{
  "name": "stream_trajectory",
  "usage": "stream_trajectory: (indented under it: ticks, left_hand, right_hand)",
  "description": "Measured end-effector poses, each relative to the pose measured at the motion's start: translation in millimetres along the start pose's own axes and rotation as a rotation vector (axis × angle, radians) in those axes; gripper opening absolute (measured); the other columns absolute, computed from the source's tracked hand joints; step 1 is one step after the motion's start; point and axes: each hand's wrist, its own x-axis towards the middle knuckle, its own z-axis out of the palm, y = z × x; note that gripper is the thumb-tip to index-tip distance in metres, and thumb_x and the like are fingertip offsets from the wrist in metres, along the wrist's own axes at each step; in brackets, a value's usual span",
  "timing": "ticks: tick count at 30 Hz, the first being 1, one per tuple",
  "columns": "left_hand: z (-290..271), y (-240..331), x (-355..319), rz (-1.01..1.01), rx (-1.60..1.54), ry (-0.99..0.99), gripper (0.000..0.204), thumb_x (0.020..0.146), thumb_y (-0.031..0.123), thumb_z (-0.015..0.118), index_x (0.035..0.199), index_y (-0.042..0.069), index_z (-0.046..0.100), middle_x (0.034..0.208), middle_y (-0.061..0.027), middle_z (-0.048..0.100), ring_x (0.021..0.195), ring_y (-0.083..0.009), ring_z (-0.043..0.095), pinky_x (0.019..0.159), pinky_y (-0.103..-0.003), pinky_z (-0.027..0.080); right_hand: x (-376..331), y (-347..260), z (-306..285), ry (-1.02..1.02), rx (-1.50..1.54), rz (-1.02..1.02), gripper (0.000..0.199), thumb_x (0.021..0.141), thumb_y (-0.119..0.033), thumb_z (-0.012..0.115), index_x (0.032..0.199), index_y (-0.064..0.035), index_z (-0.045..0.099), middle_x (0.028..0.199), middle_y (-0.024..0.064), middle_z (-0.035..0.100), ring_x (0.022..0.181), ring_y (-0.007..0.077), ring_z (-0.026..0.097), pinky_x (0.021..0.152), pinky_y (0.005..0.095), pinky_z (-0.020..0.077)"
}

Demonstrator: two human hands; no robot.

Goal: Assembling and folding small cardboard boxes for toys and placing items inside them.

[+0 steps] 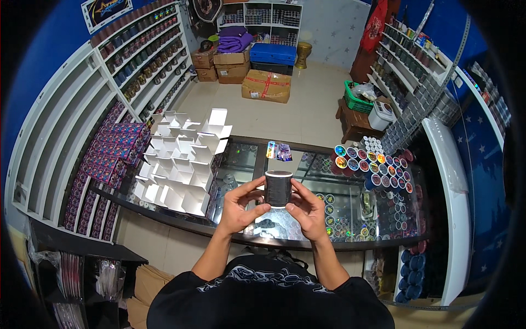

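Observation:
Upright above the glass counter [249,143], I hold a spool of black thread [278,189] with a white rim at its top and bottom. My left hand [241,207] grips its left side, thumb at the lower edge. My right hand [308,213] closes on the right side in the same way. Just beyond the spool, small shiny printed cards [283,152] lie on the counter. To the left stand several open white cardboard boxes [189,174], their flaps up. Rows of spools with shiny round labels [372,166] are at the right.
Patterned small boxes [112,156] are piled beyond the white boxes at the left. Shelves of spools [145,60] line both side walls. Past the counter are a taped carton [267,86], a blue case [272,54] and a green basket [357,100] on a wooden stool.

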Motion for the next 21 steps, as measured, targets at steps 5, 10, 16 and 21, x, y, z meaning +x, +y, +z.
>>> stream_trajectory:
  ticks: [5, 10, 16, 21]
  left_hand:
    - [3, 4, 1, 0.041, 0.343, 0.012, 0.059, 0.072, -0.001, 0.078, 0.127, 0.003, 0.057, 0.119, -0.0139, 0.06, 0.098, -0.0174, 0.062, 0.08, -0.027, 0.052]
    - [-3, -5, -2, 0.043, 0.088, 0.014, 0.058, 0.073, -0.001, 0.077, 0.127, 0.002, 0.057, 0.117, -0.0129, 0.061, 0.099, -0.017, 0.062, 0.08, -0.027, 0.052]
    - [0, -1, 0, 0.026, 0.098, 0.015, 0.059, 0.071, -0.002, 0.078, 0.126, 0.001, 0.057, 0.118, -0.0124, 0.06, 0.098, -0.0174, 0.062, 0.08, -0.027, 0.052]
    - [6, 0, 4, 0.033, 0.239, 0.013, 0.062, 0.069, -0.002, 0.08, 0.126, 0.003, 0.058, 0.118, -0.0118, 0.06, 0.099, -0.0177, 0.062, 0.079, -0.027, 0.052]
  right_hand:
    - [1, 4, -3, -0.008, -0.276, -0.116, 0.055, 0.081, 0.004, 0.064, 0.133, 0.0024, 0.048, 0.121, 0.0115, 0.052, 0.104, 0.0185, 0.056, 0.092, 0.0316, 0.0445]
    - [1, 2, -1, -0.006, -0.015, -0.079, 0.055, 0.081, 0.006, 0.062, 0.133, 0.0032, 0.048, 0.122, 0.012, 0.052, 0.103, 0.0176, 0.055, 0.091, 0.0305, 0.0443]
    - [2, 1, 1, 0.02, -0.007, -0.063, 0.053, 0.082, 0.005, 0.063, 0.133, 0.0023, 0.049, 0.124, 0.0129, 0.052, 0.106, 0.0185, 0.056, 0.093, 0.0309, 0.0444]
    - [0, 6, -2, 0.077, -0.224, -0.116, 0.051, 0.079, 0.001, 0.069, 0.128, 0.0005, 0.054, 0.124, 0.012, 0.052, 0.104, 0.017, 0.055, 0.092, 0.0303, 0.0443]
